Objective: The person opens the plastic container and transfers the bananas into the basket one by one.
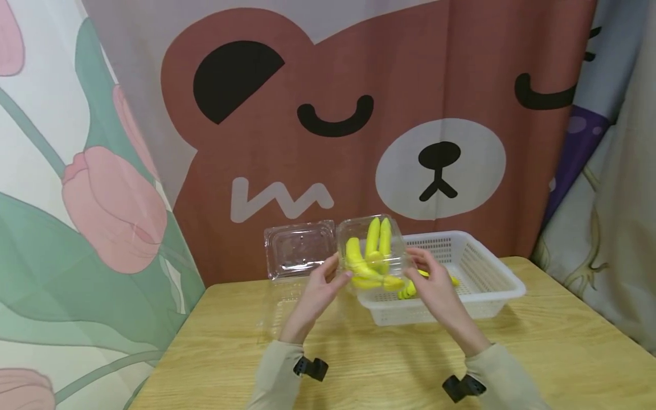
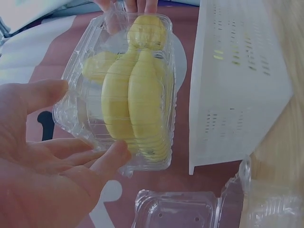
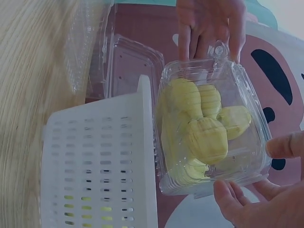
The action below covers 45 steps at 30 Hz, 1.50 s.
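Note:
Above the table a clear plastic clamshell box [image 1: 397,244] is held up between both hands, tilted, with several yellow toy bananas [image 1: 373,239] inside. My left hand [image 1: 319,291] grips its left side, the thumb [image 2: 47,92] on one face and fingers on another. On the opposite side my right hand [image 1: 437,289] pinches the box wall between thumb and fingers, as the right wrist view shows. The box looks closed, though its clear seam is hard to make out. Banana ends [image 3: 206,140] press close to the ribbed plastic.
A white slotted basket [image 1: 435,313] stands behind and below the right hand, with more yellow pieces [image 1: 409,290] in it. Left of it another clear clamshell sits open, its lid [image 1: 299,249] raised. Printed curtains [image 1: 338,165] hang behind the wooden table [image 1: 379,364].

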Available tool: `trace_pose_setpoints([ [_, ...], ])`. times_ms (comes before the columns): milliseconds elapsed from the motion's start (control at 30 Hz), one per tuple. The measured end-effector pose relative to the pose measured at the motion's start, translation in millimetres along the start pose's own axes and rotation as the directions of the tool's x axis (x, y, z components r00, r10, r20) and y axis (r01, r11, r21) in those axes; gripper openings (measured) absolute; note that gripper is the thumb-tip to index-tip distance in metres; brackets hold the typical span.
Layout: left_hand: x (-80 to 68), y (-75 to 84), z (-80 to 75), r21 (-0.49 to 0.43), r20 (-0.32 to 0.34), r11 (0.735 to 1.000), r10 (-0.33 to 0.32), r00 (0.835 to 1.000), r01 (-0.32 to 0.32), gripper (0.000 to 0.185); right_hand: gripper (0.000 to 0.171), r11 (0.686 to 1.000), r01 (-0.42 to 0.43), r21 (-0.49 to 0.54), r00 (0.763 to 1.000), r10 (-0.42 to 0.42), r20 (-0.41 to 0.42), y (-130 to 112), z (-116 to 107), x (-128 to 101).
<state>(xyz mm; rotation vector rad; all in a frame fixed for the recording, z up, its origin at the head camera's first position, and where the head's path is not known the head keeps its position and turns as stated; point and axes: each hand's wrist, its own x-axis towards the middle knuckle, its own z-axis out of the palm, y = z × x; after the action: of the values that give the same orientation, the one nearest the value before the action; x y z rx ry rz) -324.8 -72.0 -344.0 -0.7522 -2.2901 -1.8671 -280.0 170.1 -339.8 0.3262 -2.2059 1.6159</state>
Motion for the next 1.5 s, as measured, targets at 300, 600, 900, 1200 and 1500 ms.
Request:
trace_pose_setpoints([
  [300, 2.3, -0.6, 12.2, -0.025, 0.0, 1.0, 0.014, 1.0, -0.014, 0.068, 0.044, 1.0, 0.001, -0.005, 1.0, -0.001, -0.011, 2.4, -9.4, -0.3],
  [600, 3.7, -1.4, 24.4, -0.039, 0.002, 0.998, 0.042, 0.999, -0.042, 0.069, 0.045, 1.0, -0.012, -0.016, 1.0, 0.012, -0.014, 3.5, -20.8, -3.1],
  [900, -0.8, 2.6, 31.5, -0.053, -0.038, 0.998, 0.029, 0.999, -0.031, 0.069, 0.045, 1.0, -0.012, -0.001, 1.0, 0.012, -0.014, 0.3, -26.1, -5.8],
  [1200, -8.6, 8.9, 33.7, -0.081, -0.058, 0.997, 0.012, 0.998, -0.017, 0.069, 0.061, 1.0, -0.03, -0.003, 0.999, 0.03, 0.038, 2.1, -28.9, -12.1],
  [1500, -19.8, 10.5, 32.7, -0.087, -0.056, 0.996, 0.013, 0.998, -0.018, 0.068, 0.062, 0.999, 0.022, -0.042, 0.999, -0.021, 0.045, 2.2, -27.1, -21.3],
])
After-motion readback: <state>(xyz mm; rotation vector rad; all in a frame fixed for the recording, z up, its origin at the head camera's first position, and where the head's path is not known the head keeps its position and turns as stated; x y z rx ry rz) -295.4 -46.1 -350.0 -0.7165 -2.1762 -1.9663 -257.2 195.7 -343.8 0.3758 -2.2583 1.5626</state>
